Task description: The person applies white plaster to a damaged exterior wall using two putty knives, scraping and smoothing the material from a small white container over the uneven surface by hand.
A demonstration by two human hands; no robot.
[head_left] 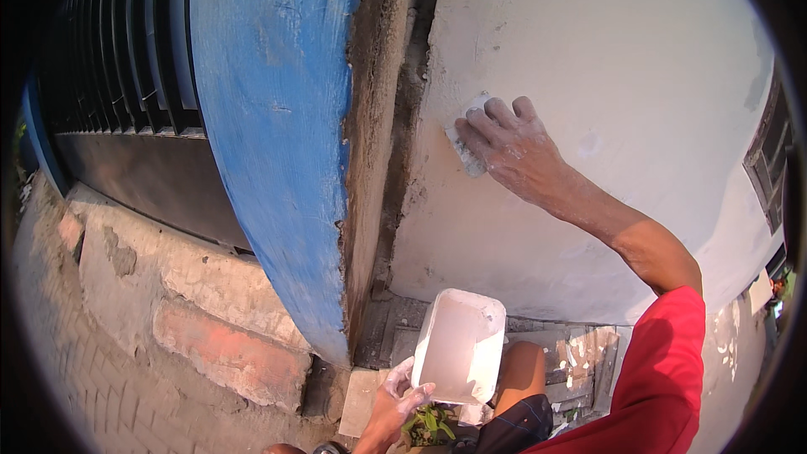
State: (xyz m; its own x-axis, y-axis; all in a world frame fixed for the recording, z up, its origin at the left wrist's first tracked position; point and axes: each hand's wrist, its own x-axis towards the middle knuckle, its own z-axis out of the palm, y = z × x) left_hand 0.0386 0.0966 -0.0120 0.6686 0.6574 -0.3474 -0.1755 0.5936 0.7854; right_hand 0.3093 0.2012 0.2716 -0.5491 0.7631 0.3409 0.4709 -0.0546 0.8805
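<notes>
My right hand (508, 147), dusted with white, is closed around a flat, pale putty scraper (471, 161). Its face lies against the whitish plastered wall (656, 59), close to the wall's left edge. Below, my left hand (398, 397) grips the near left corner of a white rectangular plastic tub (454, 349), fingers at its rim. The tub is tilted so that its inside shows, smeared with white paste; how much it holds I cannot tell. White residue also coats the left fingers.
A blue-painted wall (273, 118) with a rough, chipped edge stands left of a dark, narrow gap. Beyond it is a black barred gate (126, 50). Splattered boards (580, 361) and a small green plant (430, 422) lie low by my leg. A window grille (767, 151) is at far right.
</notes>
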